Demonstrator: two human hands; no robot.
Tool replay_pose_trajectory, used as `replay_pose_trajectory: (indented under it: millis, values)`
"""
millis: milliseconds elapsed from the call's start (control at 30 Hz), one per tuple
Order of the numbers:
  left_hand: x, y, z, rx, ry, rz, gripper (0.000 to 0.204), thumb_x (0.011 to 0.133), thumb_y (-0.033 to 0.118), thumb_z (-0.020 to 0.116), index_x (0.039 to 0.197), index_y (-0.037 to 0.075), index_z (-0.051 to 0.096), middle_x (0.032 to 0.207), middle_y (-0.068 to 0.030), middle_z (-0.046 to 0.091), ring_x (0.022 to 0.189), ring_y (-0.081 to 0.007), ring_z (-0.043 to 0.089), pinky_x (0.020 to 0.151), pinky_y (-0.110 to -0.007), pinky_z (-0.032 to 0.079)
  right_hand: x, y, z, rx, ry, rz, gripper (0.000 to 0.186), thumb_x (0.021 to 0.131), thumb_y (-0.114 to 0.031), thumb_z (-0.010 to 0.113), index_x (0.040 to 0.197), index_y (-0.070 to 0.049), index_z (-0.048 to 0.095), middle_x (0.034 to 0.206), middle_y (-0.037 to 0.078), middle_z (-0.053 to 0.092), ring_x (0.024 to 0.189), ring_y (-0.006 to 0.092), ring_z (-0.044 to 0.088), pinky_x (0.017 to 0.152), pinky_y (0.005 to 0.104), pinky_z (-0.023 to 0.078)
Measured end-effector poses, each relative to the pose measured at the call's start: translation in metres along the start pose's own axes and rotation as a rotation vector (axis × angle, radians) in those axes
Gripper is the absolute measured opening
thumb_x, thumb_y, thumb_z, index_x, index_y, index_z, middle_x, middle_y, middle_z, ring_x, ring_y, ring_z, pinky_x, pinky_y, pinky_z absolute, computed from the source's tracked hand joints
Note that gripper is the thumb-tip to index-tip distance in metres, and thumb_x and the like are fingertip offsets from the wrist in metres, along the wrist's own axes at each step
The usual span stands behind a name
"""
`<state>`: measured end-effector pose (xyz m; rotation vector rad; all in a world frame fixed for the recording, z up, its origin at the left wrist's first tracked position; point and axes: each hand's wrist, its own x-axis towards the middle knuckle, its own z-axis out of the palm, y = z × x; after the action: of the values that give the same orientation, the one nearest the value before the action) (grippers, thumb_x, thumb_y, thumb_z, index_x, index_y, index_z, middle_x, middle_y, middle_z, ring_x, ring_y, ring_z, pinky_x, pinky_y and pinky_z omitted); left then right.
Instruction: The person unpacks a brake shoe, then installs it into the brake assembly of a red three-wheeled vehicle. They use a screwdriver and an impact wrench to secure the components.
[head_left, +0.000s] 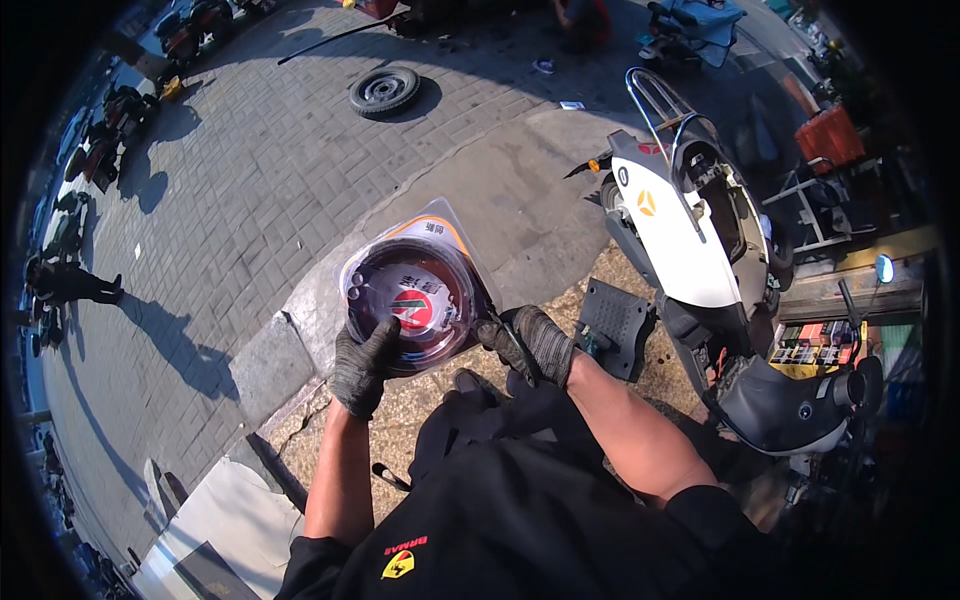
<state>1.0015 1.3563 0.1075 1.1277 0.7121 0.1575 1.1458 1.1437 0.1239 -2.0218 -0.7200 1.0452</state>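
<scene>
Grey-gloved, the left hand [365, 368] grips the near-left edge of a clear package [430, 265] above the pavement [250, 200]; the right hand [543, 345], closed around a dark slender tool [519, 352], apparently works its right edge, calling for steady bracing next. Black panel [612, 312] and white scooter [675, 245] crowd the right; toward the pavement's far edge lies a wheel [385, 91].

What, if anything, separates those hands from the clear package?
Only a gray glove for the left hand, its thumb on the package; the right hand, by its right edge, also holds a slim dark tool.

Hard sunlight throws long shadows over the paving [270, 170]; straight edges bend toward the black rim.
</scene>
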Motion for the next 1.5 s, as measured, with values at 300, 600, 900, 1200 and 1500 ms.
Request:
replay_pose_trajectory:
  millis: [300, 600, 900, 1200, 1500]
  values:
    - [0.005, 0.009, 0.018, -0.022, 0.029, 0.031, 0.034, 0.086, 0.02, 0.07, 0.113, 0.001, 0.06, 0.089, -0.0089, 0.068, 0.071, -0.0177, 0.067, 0.063, -0.032, 0.057, 0.009, 0.002, -0.015, 0.446, -0.155, 0.242, 0.055, 0.094, -0.054, 0.049, 0.085, -0.002, 0.066, 0.062, 0.014, 0.061, 0.055, 0.0285, 0.055, 0.057, 0.0394, 0.044]
    - [0.018, 0.021, 0.039, -0.13, -0.014, -0.098, 0.043, 0.087, 0.024, 0.069, 0.12, -0.001, 0.056, 0.097, -0.0121, 0.067, 0.077, -0.0216, 0.068, 0.066, -0.035, 0.059, 0.009, 0.011, -0.038, 0.372, -0.031, 0.085, 0.07, 0.089, -0.065, 0.05, 0.07, 0.001, 0.062, 0.052, 0.003, 0.05, 0.047, 0.0114, 0.046, 0.047, 0.0294, 0.039]
    - [0.045, 0.027, 0.068, 0.091, 0.083, 0.101, 0.037, 0.086, 0.014, 0.071, 0.117, 0.0, 0.058, 0.1, -0.0079, 0.067, 0.083, -0.0166, 0.065, 0.072, -0.03, 0.055, 0.028, 0.036, -0.062, 0.462, -0.136, 0.197, 0.075, 0.087, -0.07, 0.046, 0.082, 0.002, 0.065, 0.059, 0.006, 0.055, 0.048, 0.0138, 0.05, 0.047, 0.0291, 0.041]
    - [0.053, 0.025, 0.092, 0.029, 0.073, 0.0, 0.037, 0.087, 0.018, 0.069, 0.117, 0.001, 0.058, 0.097, -0.0084, 0.067, 0.08, -0.018, 0.066, 0.069, -0.031, 0.056, 0.023, 0.044, -0.106, 0.36, -0.214, 0.185, 0.076, 0.088, -0.071, 0.044, 0.082, 0.001, 0.065, 0.063, 0.008, 0.059, 0.053, 0.0156, 0.056, 0.051, 0.0299, 0.046]
    - [0.046, 0.023, 0.119, -0.011, 0.042, -0.016, 0.039, 0.087, 0.028, 0.069, 0.113, 0.001, 0.059, 0.095, -0.0106, 0.066, 0.08, -0.0206, 0.067, 0.067, -0.033, 0.057, 0.036, 0.057, -0.135, 0.39, -0.284, 0.001, 0.075, 0.088, -0.071, 0.044, 0.077, 0.001, 0.064, 0.064, 0.007, 0.06, 0.055, 0.0162, 0.057, 0.055, 0.0306, 0.047]
